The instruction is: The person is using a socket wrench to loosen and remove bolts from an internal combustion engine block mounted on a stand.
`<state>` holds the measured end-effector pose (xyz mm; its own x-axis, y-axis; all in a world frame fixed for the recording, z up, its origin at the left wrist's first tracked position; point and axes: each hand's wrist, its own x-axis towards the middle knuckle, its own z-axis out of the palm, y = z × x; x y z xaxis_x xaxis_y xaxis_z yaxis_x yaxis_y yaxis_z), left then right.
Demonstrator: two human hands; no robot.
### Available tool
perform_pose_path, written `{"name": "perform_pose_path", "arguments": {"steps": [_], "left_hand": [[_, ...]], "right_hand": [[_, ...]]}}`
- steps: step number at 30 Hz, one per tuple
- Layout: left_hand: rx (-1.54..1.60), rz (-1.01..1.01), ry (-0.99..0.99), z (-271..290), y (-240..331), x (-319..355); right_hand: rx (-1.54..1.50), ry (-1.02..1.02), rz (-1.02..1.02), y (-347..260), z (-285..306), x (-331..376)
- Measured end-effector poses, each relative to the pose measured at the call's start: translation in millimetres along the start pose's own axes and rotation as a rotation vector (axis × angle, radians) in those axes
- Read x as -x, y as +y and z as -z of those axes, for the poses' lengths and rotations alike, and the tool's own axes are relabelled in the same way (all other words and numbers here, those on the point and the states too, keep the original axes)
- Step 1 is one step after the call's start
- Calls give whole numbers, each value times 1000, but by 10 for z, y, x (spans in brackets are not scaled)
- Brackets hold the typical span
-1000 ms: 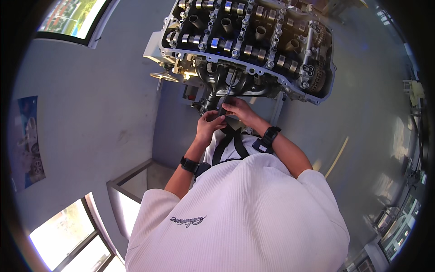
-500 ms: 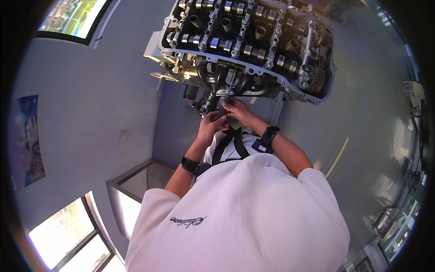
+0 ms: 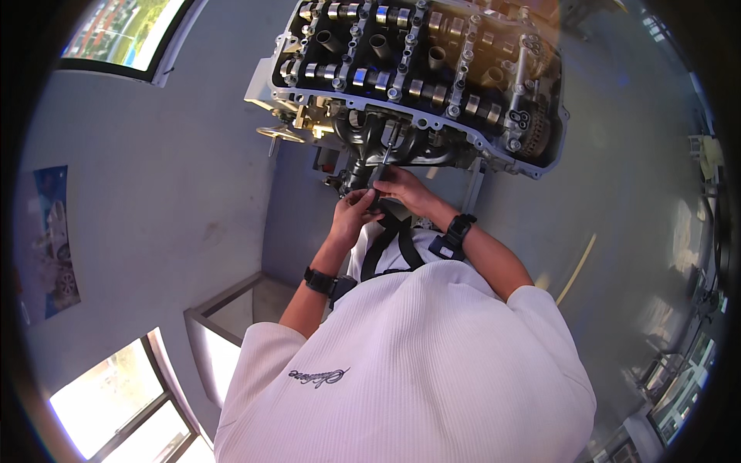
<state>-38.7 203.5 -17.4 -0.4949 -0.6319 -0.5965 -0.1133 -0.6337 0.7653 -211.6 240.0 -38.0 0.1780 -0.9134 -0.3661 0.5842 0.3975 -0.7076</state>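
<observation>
head view | my right hand (image 3: 403, 185) is clamped on a slim tool (image 3: 386, 154), tip up against the dark pipes (image 3: 386, 135) on the near side of the engine (image 3: 417, 69), likely reaching a fastener | my left hand (image 3: 356, 210) is curled just below; cannot tell its grip, probably steadying.

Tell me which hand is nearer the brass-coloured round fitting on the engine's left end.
Left. The left hand sits below and to the right of the brass-coloured round fitting, at the dark exhaust manifold. The right hand is farther right.
</observation>
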Motion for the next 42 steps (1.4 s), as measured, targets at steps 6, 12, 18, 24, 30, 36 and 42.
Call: {"name": "perform_pose_path", "arguments": {"steps": [6,12,18,24,30,36,42], "left_hand": [[248,110,-3,-43,15,3],[-301,63,23,-49,301,26],[-1243,-897,197,-498,860,-262],[-1756,-797,260,-894,898,-654],[-1861,-819,255,-1023,825,-822],[-1787,-883,298,-982,868,-866],[-1644,-868,303,-907,919,-798]], "right_hand": [[-196,-205,-32,-85,62,75],[136,-17,50,-157,-96,193],[163,2,-11,-136,-31,96],[-1,124,32,-17,-132,132],[46,15,41,-53,42,150],[151,56,68,-188,-66,186],[-241,-33,61,-8,-100,72]]}}
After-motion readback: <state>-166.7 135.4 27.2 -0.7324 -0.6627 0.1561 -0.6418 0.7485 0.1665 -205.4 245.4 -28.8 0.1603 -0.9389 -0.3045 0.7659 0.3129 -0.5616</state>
